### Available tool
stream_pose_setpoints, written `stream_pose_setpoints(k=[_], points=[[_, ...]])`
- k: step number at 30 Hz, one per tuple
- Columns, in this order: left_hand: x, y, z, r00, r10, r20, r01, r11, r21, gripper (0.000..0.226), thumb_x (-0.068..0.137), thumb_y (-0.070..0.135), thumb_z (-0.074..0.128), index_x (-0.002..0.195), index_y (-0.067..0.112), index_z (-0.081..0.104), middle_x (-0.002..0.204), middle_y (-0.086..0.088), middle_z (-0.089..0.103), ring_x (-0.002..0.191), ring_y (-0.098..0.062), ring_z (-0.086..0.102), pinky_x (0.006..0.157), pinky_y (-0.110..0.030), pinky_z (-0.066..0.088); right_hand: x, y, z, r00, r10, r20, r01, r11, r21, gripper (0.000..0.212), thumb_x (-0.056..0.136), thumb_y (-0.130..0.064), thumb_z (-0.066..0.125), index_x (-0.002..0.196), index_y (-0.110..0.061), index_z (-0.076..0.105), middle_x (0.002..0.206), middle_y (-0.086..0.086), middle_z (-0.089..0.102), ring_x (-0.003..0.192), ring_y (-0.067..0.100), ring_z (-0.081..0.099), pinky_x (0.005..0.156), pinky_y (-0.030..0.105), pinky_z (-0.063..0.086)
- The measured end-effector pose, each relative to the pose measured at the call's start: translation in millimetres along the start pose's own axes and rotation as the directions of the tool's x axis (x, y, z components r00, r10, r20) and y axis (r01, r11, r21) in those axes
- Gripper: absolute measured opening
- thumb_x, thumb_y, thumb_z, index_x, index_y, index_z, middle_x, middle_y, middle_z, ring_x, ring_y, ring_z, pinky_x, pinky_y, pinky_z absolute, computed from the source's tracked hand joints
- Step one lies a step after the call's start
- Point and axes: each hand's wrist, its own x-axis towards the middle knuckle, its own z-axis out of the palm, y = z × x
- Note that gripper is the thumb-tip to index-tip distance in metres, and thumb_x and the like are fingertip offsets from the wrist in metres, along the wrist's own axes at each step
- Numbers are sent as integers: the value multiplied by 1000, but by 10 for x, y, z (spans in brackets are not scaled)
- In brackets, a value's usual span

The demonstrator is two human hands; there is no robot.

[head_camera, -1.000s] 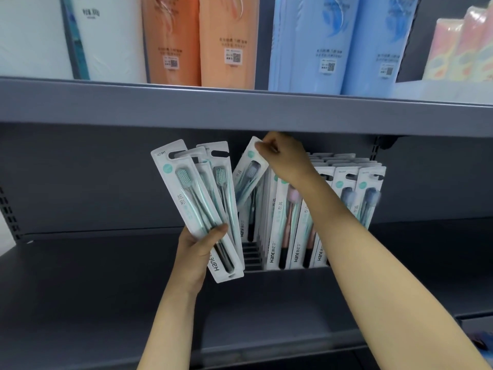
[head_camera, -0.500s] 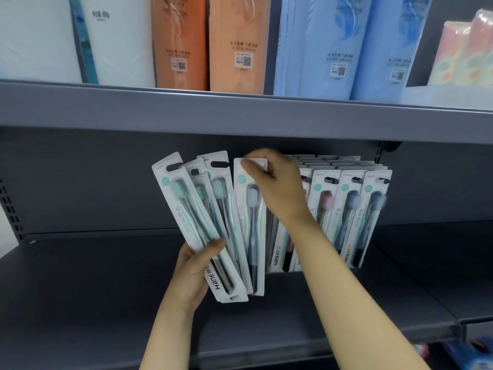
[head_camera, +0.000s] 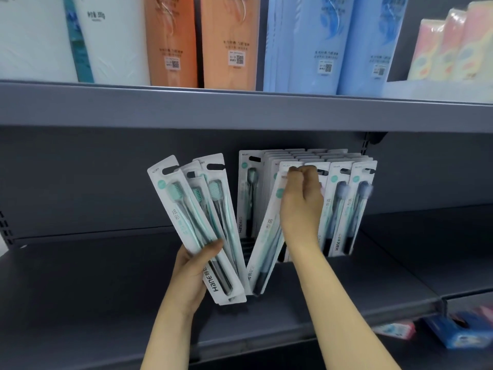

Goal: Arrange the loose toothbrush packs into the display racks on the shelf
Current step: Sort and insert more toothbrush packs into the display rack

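My left hand [head_camera: 194,273] grips the lower ends of a fan of three toothbrush packs [head_camera: 186,217] with teal brushes, held in front of the grey shelf [head_camera: 80,284]. My right hand [head_camera: 301,206] pinches the top of another teal toothbrush pack [head_camera: 266,249], which leans with its bottom end out toward me. Behind it, rows of white packs [head_camera: 344,206] stand upright in the display rack. One pack with a dark brush [head_camera: 248,193] stands at the rack's left end. The rack itself is mostly hidden by the packs.
The upper shelf edge [head_camera: 240,110] runs just above the rack tops; white, orange [head_camera: 170,41] and blue [head_camera: 314,44] bagged goods stand on it. Blue and pink boxes [head_camera: 453,332] lie below at the lower right. Bare shelf lies left of the rack.
My right hand let go of the dark-brush pack, which now stands at the rack's left end. It moved right and now grips a leaning teal pack. The left hand kept still.
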Motion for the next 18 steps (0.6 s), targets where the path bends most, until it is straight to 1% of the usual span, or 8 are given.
stream_pose_setpoints(k=[1, 2, 4, 6, 8, 11, 13, 18], points=[[-5, -1, -1, 1000, 2, 4, -2, 1000, 11, 67, 39, 33, 92, 102, 19, 75, 104, -8, 73, 99, -24, 69, 83, -34, 57, -1, 32, -17, 1000, -5, -5, 5, 1000, -17, 20, 95, -32, 46, 78, -20, 44, 56, -11, 43, 69, 2, 49, 74, 21, 42], [-12, -4, 0, 1000, 7, 4, -7, 1000, 24, 63, 45, 28, 88, 106, 17, 72, 107, -10, 73, 102, -25, 68, 88, -37, 55, -9, 48, -29, 1000, 0, 7, 0, 999, -43, 25, 91, -43, 51, 77, -24, 43, 57, -10, 42, 69, 6, 47, 76, 23, 41], [-23, -16, 7, 1000, 20, 12, -21, 998, 59, 62, 54, 25, 80, 113, 13, 68, 111, -12, 71, 106, -27, 67, 94, -42, 51, -37, 46, -45, 999, 15, 51, -11, 995, -95, 35, 81, -56, 57, 80, -24, 43, 58, -8, 36, 52, 0, 37, 59, 12, 38], [-31, -11, 21, 999, 29, 28, -32, 995, 97, 60, 55, 26, 78, 113, 12, 68, 109, -12, 72, 105, -26, 67, 92, -39, 53, -48, 18, -42, 996, 2, 88, 10, 992, -127, 41, 77, -53, 64, 84, -18, 44, 46, -13, 33, 40, 2, 31, 43, 11, 30], [-35, 7, 24, 998, 27, 57, -33, 994, 108, 52, 55, 25, 77, 106, 16, 73, 107, -11, 73, 103, -25, 68, 86, -32, 55, -22, 0, -17, 995, 5, 98, 9, 990, -139, 33, 81, -38, 68, 82, -17, 43, 38, -12, 35, 36, 3, 30, 40, 14, 28], [-41, 24, 4, 997, -21, 68, 17, 998, 54, 58, 48, 24, 82, 104, 13, 73, 105, -12, 73, 100, -26, 69, 86, -36, 55, 6, -4, -3, 995, 30, 99, -15, 988, -153, 26, 84, -27, 65, 80, -18, 41, 43, -13, 35, 36, 1, 34, 41, 13, 30], [-38, 31, -26, 997, -56, 56, 54, 998, 42, 69, 39, 24, 87, 105, 8, 71, 101, -13, 73, 96, -27, 70, 86, -38, 56, -6, -16, 0, 996, 26, 80, -12, 985, -174, 31, 84, -35, 66, 88, -12, 44, 49, -11, 34, 39, -3, 40, 42, 11, 32], [-56, 56, -44, 991, -107, 85, 102, 993, 68, 62, 44, 23, 79, 103, 8, 71, 101, -17, 72, 97, -34, 68, 83, -41, 54, 22, 28, 80, 1000, 7, 18, -3, 976, -217, 53, 81, -52, 62, 106, -12, 40, 59, -6, 42, 51, -8, 43, 54, 13, 35]])
